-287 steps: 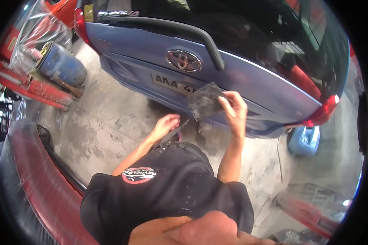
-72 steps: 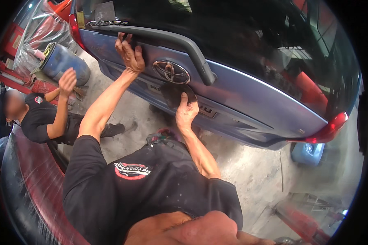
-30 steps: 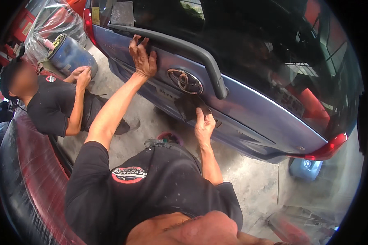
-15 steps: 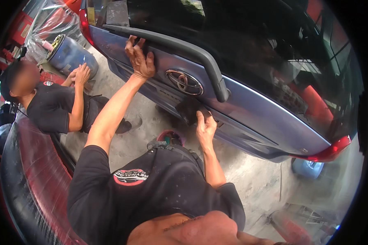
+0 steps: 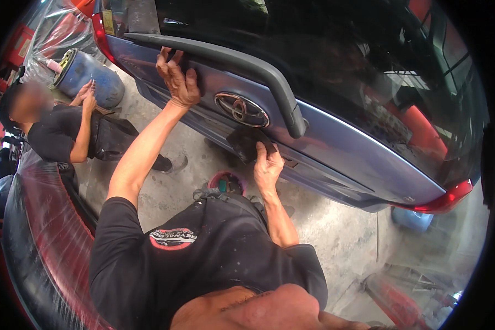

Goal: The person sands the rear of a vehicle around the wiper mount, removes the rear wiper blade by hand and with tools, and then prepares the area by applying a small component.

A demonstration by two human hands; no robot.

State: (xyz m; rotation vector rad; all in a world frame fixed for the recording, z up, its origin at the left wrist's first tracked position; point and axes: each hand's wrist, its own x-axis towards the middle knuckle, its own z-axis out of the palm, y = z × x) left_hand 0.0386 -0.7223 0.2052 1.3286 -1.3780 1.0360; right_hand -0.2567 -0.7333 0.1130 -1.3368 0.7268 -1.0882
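- Blue tailgate (image 5: pixel 335 137): right hand (image 5: pixel 268 168) still presses a dark pad (image 5: pixel 247 144), probably sandpaper, now just below the emblem (image 5: pixel 241 109).
- Left hand (image 5: pixel 177 80) stays spread flat above-left, beneath the grey spoiler (image 5: pixel 231 58).
- Blue drum (image 5: pixel 88 77) stands far left.

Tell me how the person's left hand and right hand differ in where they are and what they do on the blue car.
The left hand is raised high, arm stretched, resting on the blue panel just under the grey spoiler; the right hand sits lower, below the emblem, elbow bent. The left hand holds nothing; the right hand presses a dark sheet against the tailgate. Both are bare and touch the tailgate.
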